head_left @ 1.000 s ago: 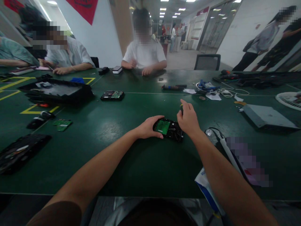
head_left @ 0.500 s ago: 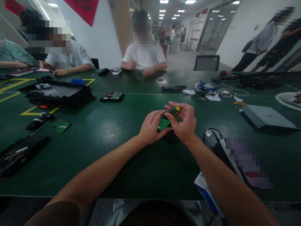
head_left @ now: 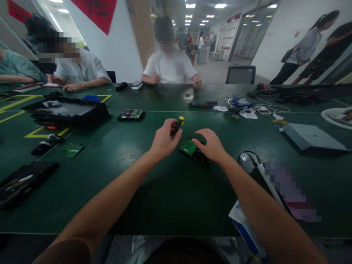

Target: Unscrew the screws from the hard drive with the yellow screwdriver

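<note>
My left hand (head_left: pixel 165 139) is closed around a screwdriver with a dark green and yellow handle (head_left: pixel 180 123), held just above the table with the yellow end up. To its right lies a black hard drive (head_left: pixel 200 158) with a green circuit board (head_left: pixel 189 146) on its upper face. Over the right part of that drive is my right hand (head_left: pixel 211 145), its fingers apart and curved, holding nothing I can see. Its thumb is over or at the board's edge; whether it touches I cannot tell.
Another hard drive (head_left: pixel 131 114) lies farther back. Left are a loose green circuit board (head_left: pixel 73 149), a black device (head_left: pixel 26 179) and a black tray-like casing (head_left: pixel 66 110). Right are a grey metal box (head_left: pixel 313 137), cables (head_left: pixel 271 107) and a pouch (head_left: pixel 286 187). People sit across the table (head_left: pixel 143 190).
The screwdriver has passed from my right hand to my left, which has moved left and up off the drive. My right hand has opened, showing more of the hard drive.
</note>
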### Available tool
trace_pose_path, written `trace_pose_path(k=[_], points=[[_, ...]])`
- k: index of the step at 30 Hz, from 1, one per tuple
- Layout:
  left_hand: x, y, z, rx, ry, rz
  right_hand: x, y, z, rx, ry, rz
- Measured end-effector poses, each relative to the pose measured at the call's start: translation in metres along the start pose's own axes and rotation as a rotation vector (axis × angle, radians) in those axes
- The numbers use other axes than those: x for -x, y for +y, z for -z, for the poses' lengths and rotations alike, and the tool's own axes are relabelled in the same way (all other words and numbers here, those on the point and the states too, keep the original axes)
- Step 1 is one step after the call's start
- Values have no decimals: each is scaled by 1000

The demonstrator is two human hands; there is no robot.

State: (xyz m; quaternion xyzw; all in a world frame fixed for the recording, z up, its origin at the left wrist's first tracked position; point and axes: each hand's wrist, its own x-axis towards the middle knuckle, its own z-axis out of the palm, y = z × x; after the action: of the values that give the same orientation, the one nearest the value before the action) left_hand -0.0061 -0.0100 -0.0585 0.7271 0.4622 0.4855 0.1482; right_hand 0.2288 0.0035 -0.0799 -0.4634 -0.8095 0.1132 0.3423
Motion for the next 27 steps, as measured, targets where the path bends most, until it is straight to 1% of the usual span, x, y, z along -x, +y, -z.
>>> trace_pose_path(k=[2,5,9,13,18,23,27], points=[[-6,-2,6,121,16,82,0,12,-6,6,-141,-18],[-11,-6,11,220,13,146,2,20,-12,8,-214,-43],[-14,-14,9,217,5,128,3,21,-15,58,-243,-82],[-15,-19,7,226,-13,134,3,23,-16,82,-251,-87],[-14,-19,6,244,5,138,3,19,-18,110,-237,-100],[-12,-18,3,318,-44,147,3,13,-18,114,-246,-120],[-19,-13,-2,399,-60,131,3,14,-18,108,-247,-109]])
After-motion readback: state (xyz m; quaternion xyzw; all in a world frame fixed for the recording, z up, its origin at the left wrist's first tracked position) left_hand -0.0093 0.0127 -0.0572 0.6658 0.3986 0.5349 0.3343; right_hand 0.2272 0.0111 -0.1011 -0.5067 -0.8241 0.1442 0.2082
